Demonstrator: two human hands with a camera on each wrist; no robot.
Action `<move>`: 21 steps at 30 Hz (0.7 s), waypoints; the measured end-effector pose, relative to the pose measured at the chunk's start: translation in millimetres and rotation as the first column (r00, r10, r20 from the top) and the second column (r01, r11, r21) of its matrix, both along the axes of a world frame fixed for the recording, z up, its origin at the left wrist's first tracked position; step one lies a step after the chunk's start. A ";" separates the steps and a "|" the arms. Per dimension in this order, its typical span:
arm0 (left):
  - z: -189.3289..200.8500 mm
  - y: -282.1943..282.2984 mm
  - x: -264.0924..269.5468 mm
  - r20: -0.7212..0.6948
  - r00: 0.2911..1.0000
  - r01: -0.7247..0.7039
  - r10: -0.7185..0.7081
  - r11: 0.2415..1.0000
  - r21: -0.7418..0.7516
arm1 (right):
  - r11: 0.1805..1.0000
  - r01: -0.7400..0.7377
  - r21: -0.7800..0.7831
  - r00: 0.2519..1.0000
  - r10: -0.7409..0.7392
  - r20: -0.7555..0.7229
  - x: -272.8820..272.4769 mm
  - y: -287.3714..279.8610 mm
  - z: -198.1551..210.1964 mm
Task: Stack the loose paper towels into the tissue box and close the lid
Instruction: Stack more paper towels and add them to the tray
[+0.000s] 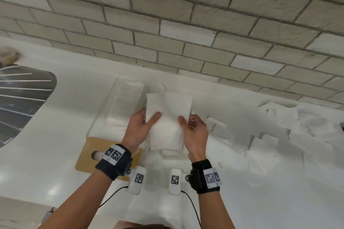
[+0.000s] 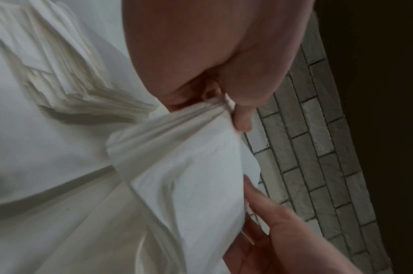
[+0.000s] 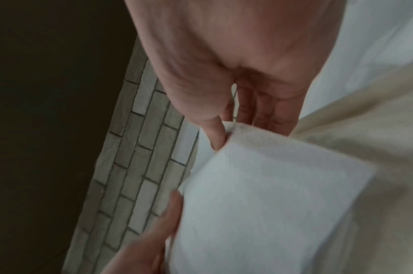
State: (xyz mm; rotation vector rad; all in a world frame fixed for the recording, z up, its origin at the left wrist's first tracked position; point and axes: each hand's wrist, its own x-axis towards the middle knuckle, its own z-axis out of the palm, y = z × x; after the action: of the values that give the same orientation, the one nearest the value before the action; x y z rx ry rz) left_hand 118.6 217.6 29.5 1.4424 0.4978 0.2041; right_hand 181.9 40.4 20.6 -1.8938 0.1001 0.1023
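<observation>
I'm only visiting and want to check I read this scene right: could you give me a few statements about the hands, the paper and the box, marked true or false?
1. Both hands hold one bundle of white folded paper towels. True.
2. The left hand is empty. False: its thumb pinches the bundle.
3. The flat wooden lid with an oval slot sits closed on the clear plastic tissue box. False: it lies on the counter beside the box.
4. Loose white paper towels lie scattered right of the right hand. True.

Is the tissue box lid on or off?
Off. The wooden lid lies flat on the counter beside the open clear tissue box, partly under the left hand.
</observation>
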 end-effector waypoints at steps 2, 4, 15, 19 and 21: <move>-8.1 6.8 -0.1 -0.028 1.000 -0.012 0.012 1.000 0.004 | 0.998 0.023 -0.050 1.000 -0.024 -0.016 11.4 -4.9 -6.0; -15.5 16.3 -3.5 -0.056 0.998 -0.030 0.032 0.999 0.040 | 0.978 -0.067 -0.197 0.997 0.057 -0.054 22.5 -7.5 -13.8; 4.0 36.2 -21.1 0.016 1.000 0.012 -0.012 1.000 -0.026 | 0.709 -0.321 -0.628 0.939 0.324 -0.114 26.4 0.0 -25.0; 14.2 31.8 -17.4 0.057 0.998 0.005 -0.002 0.999 -0.053 | 0.719 -0.254 -0.647 0.948 0.318 -0.019 27.3 -6.4 -18.6; 18.5 32.0 -15.0 0.063 0.998 -0.004 0.008 0.998 -0.061 | 0.709 -0.282 -0.647 0.944 0.325 -0.056 29.2 -9.4 -19.6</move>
State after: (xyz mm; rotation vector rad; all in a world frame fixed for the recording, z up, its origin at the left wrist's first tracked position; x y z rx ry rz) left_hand 103.6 249.7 48.0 1.3713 0.4536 0.2369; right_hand 211.1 31.1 1.0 -2.6048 -0.2626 0.2617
